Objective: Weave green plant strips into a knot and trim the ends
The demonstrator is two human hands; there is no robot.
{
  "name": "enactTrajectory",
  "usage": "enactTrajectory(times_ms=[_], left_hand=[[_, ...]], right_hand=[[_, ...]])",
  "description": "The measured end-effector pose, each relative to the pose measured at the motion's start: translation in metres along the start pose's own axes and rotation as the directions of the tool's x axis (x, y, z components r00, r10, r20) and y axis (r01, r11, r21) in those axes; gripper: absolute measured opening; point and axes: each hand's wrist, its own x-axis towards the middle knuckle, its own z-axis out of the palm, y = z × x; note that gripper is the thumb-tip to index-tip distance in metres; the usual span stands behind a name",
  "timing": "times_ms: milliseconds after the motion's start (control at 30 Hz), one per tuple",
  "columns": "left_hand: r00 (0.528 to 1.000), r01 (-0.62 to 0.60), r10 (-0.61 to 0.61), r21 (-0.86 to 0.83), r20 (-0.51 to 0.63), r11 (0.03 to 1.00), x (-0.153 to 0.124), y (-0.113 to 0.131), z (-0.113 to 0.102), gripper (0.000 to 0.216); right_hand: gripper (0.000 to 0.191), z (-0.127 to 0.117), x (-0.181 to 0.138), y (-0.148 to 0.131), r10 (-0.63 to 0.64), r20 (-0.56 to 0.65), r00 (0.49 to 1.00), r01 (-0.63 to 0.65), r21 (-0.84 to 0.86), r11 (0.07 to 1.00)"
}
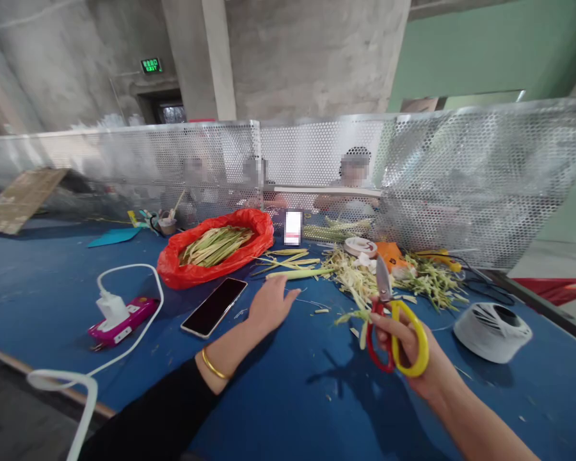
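My right hand [403, 339] is closed round a pair of scissors [384, 282] with one red and one yellow handle loop. The blades point up and away and look closed together. A pale green leafy scrap [358, 317] shows beside those fingers; I cannot tell whether they hold it. My left hand [271, 304] reaches forward over the blue table, thumb spread away from the fingers. Its fingertips are at a long pale green stalk [300, 274], partly hidden, and whether they touch it is unclear. Several yellowish stalks [288, 261] lie just beyond.
A red plastic bag [173, 276] holds dried stalks. Nearby lie a black-screened phone [214, 307] and a magenta power strip [141, 314] with a white cable. Trimmings [352, 275], a tape roll [360, 247] and a white thread cone [492, 336] sit rightward. People are behind a perforated metal screen [317, 150].
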Motion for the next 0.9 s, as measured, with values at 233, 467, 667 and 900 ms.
enactTrajectory(times_ms=[233,467,667,900], left_hand=[[0.990,0.123,-0.135,0.247,0.034,0.961,0.010,-0.029,0.020,0.106],[0.974,-0.124,0.106,0.085,0.198,0.989,0.022,0.037,0.086,0.113],[0.963,-0.238,0.237,-0.007,0.128,0.971,0.061,0.088,0.120,0.093],[0.782,-0.569,0.606,-0.230,0.144,0.789,0.031,0.100,0.100,0.056]], right_hand=[[0.045,-0.013,0.010,-0.023,-0.031,-0.069,0.997,0.047,0.245,0.968],[0.039,-0.013,0.014,-0.018,-0.001,-0.011,1.000,0.005,0.309,0.951],[0.040,-0.015,0.016,-0.020,-0.039,-0.006,0.999,0.039,0.327,0.944],[0.039,-0.016,0.013,-0.033,-0.044,-0.021,0.999,0.049,0.366,0.929]])
